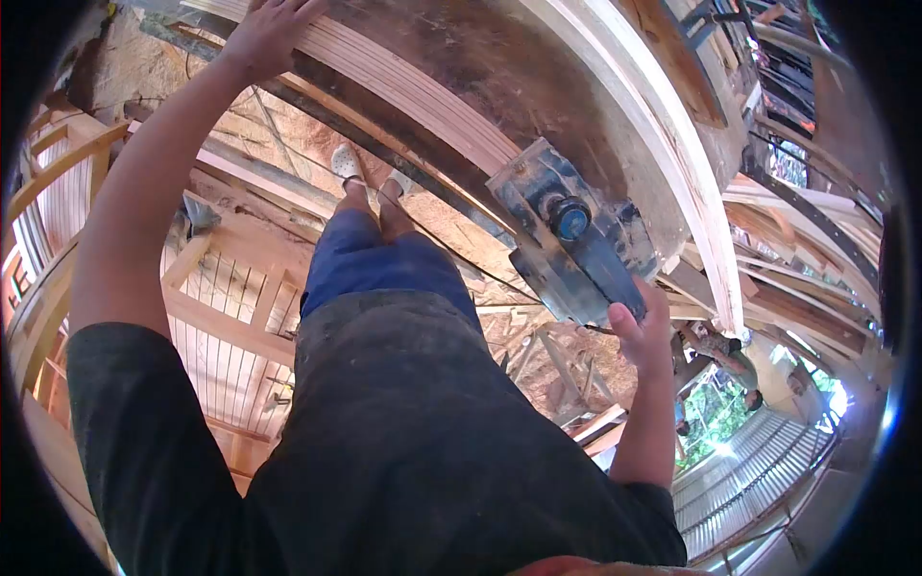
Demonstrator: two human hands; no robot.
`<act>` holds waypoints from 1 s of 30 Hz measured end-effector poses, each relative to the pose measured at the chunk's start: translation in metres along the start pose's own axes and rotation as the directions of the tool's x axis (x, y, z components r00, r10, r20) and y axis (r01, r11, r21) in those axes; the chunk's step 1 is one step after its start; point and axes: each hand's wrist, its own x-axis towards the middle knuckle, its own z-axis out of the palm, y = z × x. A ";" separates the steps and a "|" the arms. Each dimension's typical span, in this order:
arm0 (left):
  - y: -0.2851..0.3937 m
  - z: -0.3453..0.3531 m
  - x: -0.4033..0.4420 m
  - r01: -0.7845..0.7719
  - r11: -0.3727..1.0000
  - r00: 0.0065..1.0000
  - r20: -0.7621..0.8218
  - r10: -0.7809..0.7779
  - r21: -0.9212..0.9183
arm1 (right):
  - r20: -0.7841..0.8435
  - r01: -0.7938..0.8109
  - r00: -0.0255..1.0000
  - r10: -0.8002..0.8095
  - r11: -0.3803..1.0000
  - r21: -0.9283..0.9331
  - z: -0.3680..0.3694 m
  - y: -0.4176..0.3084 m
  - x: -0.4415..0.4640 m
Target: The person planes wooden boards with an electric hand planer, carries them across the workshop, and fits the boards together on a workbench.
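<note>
My right hand (642, 322) is wrapped around the rear handle of a worn blue electric planer (576, 226), its thumb on top. A round black knob with a blue cap (570, 219) stands on the planer's body. The planer sits at the near end of several pale wooden strips (413, 86) lying side by side on the bench. At the upper left, my left hand (274, 36) lies on the far part of these strips, fingers stretched out and partly cut off by the frame's edge.
A long pale board (663, 125) lies on the brown bench top (519, 58). A dark cord (471, 261) hangs below the planer. Wood shavings (509, 336) cover the ground. Wooden frames (230, 322) stand at left, stacked timber (797, 288) at right. Another person (735, 360) is in the background.
</note>
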 end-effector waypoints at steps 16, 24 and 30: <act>0.011 -0.025 0.002 -0.077 0.997 0.996 -0.049 0.076 -0.018 | 0.048 -0.039 0.998 0.050 0.979 -0.200 0.015 -0.063 0.051; 0.008 -0.024 0.005 -0.060 0.998 0.997 -0.044 0.059 -0.023 | 0.063 -0.061 0.995 0.073 0.985 -0.164 0.045 -0.107 0.077; 0.003 -0.014 0.005 -0.077 0.997 0.994 -0.076 0.075 -0.022 | 0.061 -0.032 0.997 0.046 0.977 -0.212 0.059 -0.118 0.097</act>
